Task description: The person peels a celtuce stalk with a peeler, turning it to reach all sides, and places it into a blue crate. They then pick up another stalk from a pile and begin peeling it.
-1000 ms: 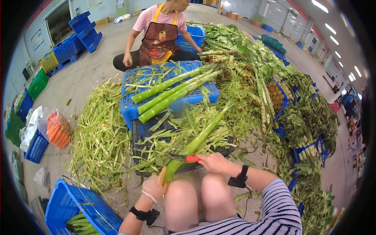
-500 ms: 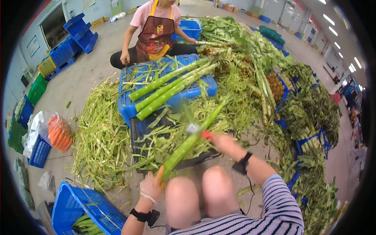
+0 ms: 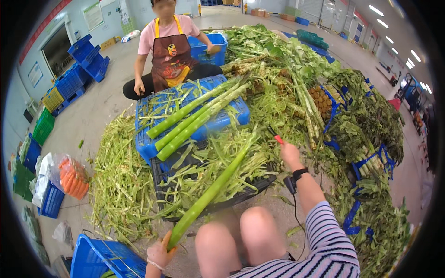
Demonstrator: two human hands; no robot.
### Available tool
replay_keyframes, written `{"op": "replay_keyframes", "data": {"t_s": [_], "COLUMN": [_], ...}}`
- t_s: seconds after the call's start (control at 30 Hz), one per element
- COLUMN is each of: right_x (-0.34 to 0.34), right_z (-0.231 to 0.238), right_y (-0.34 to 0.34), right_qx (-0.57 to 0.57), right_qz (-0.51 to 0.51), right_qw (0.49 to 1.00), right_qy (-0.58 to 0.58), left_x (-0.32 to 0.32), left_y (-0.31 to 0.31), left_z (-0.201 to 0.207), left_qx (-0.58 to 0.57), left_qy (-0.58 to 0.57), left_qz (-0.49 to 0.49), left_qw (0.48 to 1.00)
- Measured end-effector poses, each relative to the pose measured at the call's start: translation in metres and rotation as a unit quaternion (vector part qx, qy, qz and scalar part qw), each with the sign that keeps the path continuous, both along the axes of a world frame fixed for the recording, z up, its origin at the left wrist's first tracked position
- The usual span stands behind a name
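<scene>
Seated person in an apron (image 3: 169, 51), stacked blue crates (image 3: 83, 65), bagged carrots (image 3: 72, 178).

Left hand (image 3: 160, 252) low near the lower edge, fingers closed in a grip, wrist banded. Right arm extended forward, forearm bare, striped sleeve at upper arm, dark strap on wrist. Right hand (image 3: 289, 155) closed, knuckles up, gripping a red-handled tool (image 3: 278, 139).

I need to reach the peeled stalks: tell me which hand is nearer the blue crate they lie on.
Right. The right hand reaches out just beside the blue crate; the left hand sits low by the knees, gripping the long green stalk.
</scene>
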State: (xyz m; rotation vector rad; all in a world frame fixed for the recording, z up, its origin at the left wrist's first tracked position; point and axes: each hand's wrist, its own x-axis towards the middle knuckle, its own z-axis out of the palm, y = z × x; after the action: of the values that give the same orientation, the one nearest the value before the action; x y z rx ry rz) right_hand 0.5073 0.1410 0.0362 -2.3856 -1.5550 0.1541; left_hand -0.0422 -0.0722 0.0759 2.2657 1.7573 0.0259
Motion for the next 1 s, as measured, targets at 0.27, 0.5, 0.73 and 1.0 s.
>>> {"op": "replay_keyframes", "data": {"t_s": [0.27,0.5,0.73,1.0], "right_x": [-0.048,-0.033,-0.028,0.042], "right_z": [-0.011,-0.014,-0.081,-0.123], "right_y": [-0.034,-0.054,-0.078,-0.045], "right_qx": [0.11,0.24,0.189,0.083], "right_qz": [0.087,0.002,0.06,0.08], "right_qw": [0.987,0.953,0.943,0.961], "right_qy": [0.078,0.186,0.268,0.253], "left_x": [0.041,-0.003,-0.066,-0.134], "left_y": [0.03,-0.02,-0.121,-0.16], "left_z": [-0.008,-0.023,-0.008,0.0], "left_qx": [-0.033,0.099,0.183,0.373], "left_qy": [-0.019,-0.263,-0.402,-0.587], "left_qz": [0.131,0.214,0.477,0.611], "left_qw": [0.991,0.936,0.76,0.378]}}
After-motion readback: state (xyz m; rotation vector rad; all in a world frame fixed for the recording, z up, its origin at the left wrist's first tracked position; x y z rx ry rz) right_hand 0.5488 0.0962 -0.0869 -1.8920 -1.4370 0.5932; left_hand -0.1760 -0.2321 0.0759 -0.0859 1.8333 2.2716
